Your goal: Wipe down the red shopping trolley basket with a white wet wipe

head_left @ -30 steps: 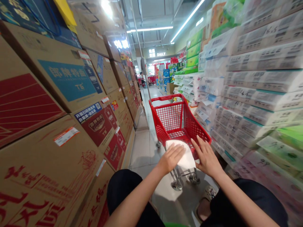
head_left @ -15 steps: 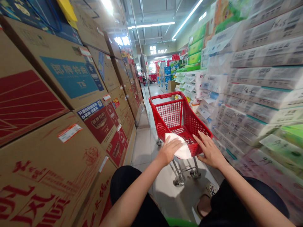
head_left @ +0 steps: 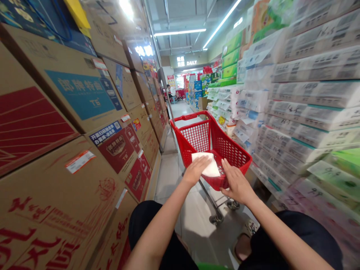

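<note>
A red shopping cart (head_left: 230, 152) with a perforated plastic basket stands in the aisle before my knees. My left hand (head_left: 198, 170) lies flat on a white cloth (head_left: 210, 167) at the basket's near left rim, its fingers stretched over the cloth. To the right of it, my right hand (head_left: 236, 182) rests at the basket's near edge, fingers extended and thumb apart, with nothing visible in it. The cloth drapes beside the basket's near side. Whether the left fingers also touch the plastic is hidden.
Stacked cardboard boxes (head_left: 50, 180) line the left side. Piled white tissue packs (head_left: 315, 90) rise on the right. A metal post stands beyond the cart's left side. A person (head_left: 169, 90) is far down the aisle.
The cart has turned slightly, its far handle moving left. Both hands and the cloth have shifted left, and the right hand is nearer the cloth.
</note>
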### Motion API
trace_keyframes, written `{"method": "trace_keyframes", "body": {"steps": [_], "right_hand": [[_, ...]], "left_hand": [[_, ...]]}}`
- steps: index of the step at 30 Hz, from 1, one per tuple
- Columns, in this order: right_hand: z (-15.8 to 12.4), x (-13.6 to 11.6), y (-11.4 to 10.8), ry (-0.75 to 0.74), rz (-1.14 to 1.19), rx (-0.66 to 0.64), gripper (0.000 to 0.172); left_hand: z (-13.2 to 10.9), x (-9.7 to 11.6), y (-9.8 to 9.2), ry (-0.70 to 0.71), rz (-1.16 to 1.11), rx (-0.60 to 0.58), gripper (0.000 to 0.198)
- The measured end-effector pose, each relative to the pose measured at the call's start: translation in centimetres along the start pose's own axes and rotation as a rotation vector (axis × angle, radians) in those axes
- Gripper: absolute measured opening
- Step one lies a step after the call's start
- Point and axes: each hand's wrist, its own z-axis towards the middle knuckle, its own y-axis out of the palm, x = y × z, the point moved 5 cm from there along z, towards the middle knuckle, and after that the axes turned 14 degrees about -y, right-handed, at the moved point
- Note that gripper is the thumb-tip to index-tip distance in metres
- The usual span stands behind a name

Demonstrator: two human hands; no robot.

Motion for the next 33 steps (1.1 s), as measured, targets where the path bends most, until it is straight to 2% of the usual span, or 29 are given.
{"method": "trace_keyframes", "body": {"steps": [2, 4, 8, 10, 13, 17, 20, 26, 29, 33], "right_hand": [[-0.2, 0.4, -0.2, 0.012, -0.009, -0.009, 0.112], [-0.4, 0.5, -0.3, 0.016, -0.022, -0.012, 0.110], [-1.3, 0.5, -0.7, 0.001, -0.032, -0.001, 0.109], [-1.9, 0.5, -1.0, -0.008, -0.022, -0.002, 0.108], [-2.6, 0.2, -1.6, -0.017, -0.005, -0.008, 0.106], [-3.0, 0.0, -2.3, -0.010, -0.004, -0.019, 0.104], [-3.0, 0.3, -2.4, -0.022, -0.006, -0.022, 0.103], [-4.1, 2.0, -2.8, -0.043, -0.013, -0.042, 0.103], [-4.9, 2.7, -2.6, 0.013, -0.037, -0.030, 0.105], [-5.0, 2.1, -1.5, 0.131, -0.106, 0.044, 0.115]], "left_hand": [[0.8, -1.0, -0.1, -0.092, -0.006, 0.014, 0.057], [0.5, -0.4, 0.1, -0.102, -0.012, 0.018, 0.055], [-1.9, 3.1, 0.9, 0.036, -0.025, 0.016, 0.056], [-2.6, 3.9, 0.8, 0.113, -0.023, -0.001, 0.057], [-1.9, 2.7, 0.0, 0.160, -0.001, -0.038, 0.055], [0.9, -0.7, -1.5, -0.034, 0.034, -0.029, 0.054], [1.9, -0.9, -2.3, -0.096, 0.043, 0.004, 0.047], [1.5, 2.6, -2.1, -0.010, 0.003, 0.034, 0.035], [0.7, 4.6, -0.8, -0.025, 0.028, 0.062, 0.038], [-0.7, 9.1, 1.5, 0.023, 0.090, 0.102, 0.050]]}}
